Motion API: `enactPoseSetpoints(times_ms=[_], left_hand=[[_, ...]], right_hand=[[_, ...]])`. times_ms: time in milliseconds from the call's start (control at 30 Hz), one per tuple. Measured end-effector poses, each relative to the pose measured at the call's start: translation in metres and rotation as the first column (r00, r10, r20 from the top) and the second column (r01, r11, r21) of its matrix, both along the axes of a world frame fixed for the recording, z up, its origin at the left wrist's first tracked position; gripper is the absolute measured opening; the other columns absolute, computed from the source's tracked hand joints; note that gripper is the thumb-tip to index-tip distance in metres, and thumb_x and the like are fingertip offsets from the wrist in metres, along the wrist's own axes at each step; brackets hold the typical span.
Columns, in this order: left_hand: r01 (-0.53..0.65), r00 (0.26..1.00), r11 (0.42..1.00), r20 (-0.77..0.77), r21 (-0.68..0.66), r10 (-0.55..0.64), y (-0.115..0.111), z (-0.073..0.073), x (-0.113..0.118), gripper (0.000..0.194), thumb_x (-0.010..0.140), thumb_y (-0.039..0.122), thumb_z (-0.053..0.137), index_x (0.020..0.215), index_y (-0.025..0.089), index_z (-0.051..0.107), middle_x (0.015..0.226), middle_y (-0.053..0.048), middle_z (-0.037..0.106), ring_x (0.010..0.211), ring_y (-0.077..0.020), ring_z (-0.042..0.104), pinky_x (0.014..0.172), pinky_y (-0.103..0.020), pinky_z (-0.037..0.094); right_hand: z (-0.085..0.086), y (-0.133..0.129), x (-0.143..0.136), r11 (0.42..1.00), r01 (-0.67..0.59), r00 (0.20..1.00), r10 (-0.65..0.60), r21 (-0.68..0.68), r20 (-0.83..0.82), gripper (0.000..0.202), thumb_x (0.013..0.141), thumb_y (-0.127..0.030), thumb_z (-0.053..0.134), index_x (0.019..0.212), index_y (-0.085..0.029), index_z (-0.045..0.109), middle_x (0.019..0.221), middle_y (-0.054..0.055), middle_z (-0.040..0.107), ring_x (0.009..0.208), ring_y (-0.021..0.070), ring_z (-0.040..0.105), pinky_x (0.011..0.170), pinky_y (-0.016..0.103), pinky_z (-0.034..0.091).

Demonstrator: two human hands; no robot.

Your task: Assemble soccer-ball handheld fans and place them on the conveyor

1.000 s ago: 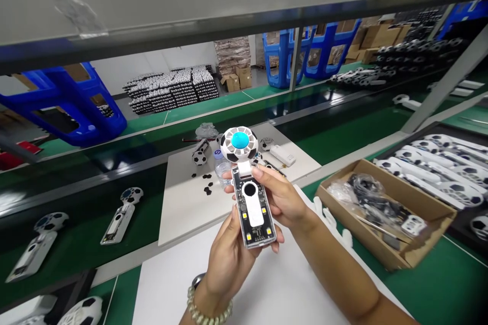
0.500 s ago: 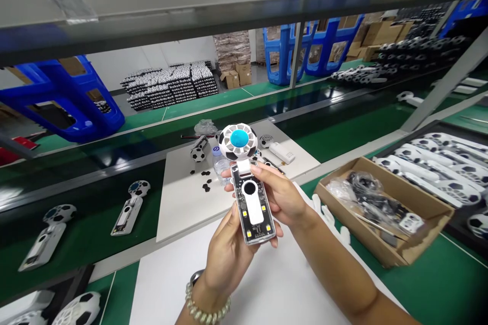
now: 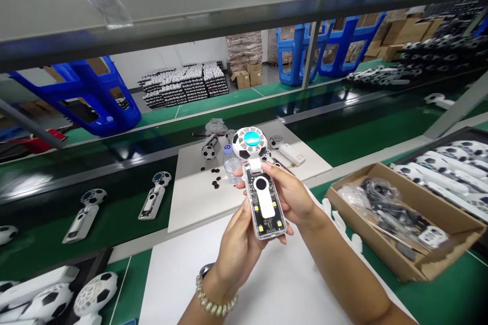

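the soccer-patterned fan (image 3: 262, 188) is held above the white worktop (image 3: 171, 274), gripped around its handle by left hand (image 3: 238, 251) and right hand (image 3: 293, 195), and is judged light, stiff, its circuit board (image 3: 270, 222) fragile, best held by the edges.

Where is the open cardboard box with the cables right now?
The cardboard box sits on the green surface at the head view's right, between the person's right arm and the football-patterned devices, a white glove by its left side.
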State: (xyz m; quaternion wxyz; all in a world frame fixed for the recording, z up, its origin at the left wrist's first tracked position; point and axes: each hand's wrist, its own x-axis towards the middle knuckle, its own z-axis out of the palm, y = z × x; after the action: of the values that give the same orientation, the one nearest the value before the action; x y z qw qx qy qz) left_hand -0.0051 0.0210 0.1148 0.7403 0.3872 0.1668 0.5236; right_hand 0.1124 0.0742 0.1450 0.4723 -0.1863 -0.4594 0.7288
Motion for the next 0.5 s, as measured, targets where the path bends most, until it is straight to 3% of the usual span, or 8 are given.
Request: enactPoseSetpoints(times_ms=[133, 267, 400, 500], left_hand=[[-0.018, 1.0, 1.0, -0.014, 0.0, 0.018, -0.001, 0.0, 0.001, 0.04, 0.096, 0.034, 0.03, 0.103, 0.013, 0.063, 0.099, -0.013, 0.068, 0.075, -0.0228, 0.067, 0.064, -0.032, 0.049], [-0.074, 0.993, 0.997, -0.091, 0.005, 0.074, 0.002, -0.001, 0.0, 0.039, 0.092, 0.042, 0.042, 0.102, 0.01, 0.06, 0.086, -0.013, 0.068, 0.077, -0.0217, 0.065, 0.065, -0.032, 0.051], [-0.205, 0.947, 0.979, -0.249, 0.007, 0.201, 0.006, -0.002, -0.006, 0.041, 0.075, 0.032, 0.07, 0.108, 0.015, 0.053, 0.086, -0.006, 0.065, 0.076, -0.0197, 0.064, 0.065, -0.033, 0.055], [-0.337, 0.896, 0.94, -0.289, 0.051, 0.336, 0.01, -0.002, -0.013, 0.045, 0.071, 0.027, 0.074, 0.108, 0.016, 0.05, 0.088, -0.003, 0.063, 0.075, -0.0168, 0.064, 0.071, -0.033, 0.055]], right_hand=[[-0.004, 0.0, 0.001, 1.0, 0.001, 0.998, 0.0, -0.012, 0.055, 0.039, 0.091, -0.042, 0.044, 0.102, -0.012, 0.066, 0.089, 0.011, 0.069, 0.029, -0.0023, 0.028, 0.027, 0.013, 0.02], [-0.006, -0.002, 0.0, 1.0, 0.022, 0.99, -0.024, 0.012, 0.139, 0.037, 0.09, -0.044, 0.047, 0.104, -0.015, 0.064, 0.088, 0.007, 0.067, 0.03, -0.0007, 0.03, 0.026, 0.014, 0.021], [-0.009, -0.002, -0.005, 0.995, 0.031, 0.938, -0.062, 0.096, 0.342, 0.031, 0.084, -0.044, 0.059, 0.098, -0.017, 0.062, 0.064, -0.002, 0.055, 0.04, 0.0052, 0.042, 0.028, 0.014, 0.026], [-0.013, -0.001, -0.01, 0.982, -0.039, 0.878, -0.054, 0.185, 0.475, 0.035, 0.085, -0.044, 0.058, 0.11, -0.019, 0.059, 0.079, 0.002, 0.061, 0.062, 0.0113, 0.057, 0.039, 0.015, 0.038]])
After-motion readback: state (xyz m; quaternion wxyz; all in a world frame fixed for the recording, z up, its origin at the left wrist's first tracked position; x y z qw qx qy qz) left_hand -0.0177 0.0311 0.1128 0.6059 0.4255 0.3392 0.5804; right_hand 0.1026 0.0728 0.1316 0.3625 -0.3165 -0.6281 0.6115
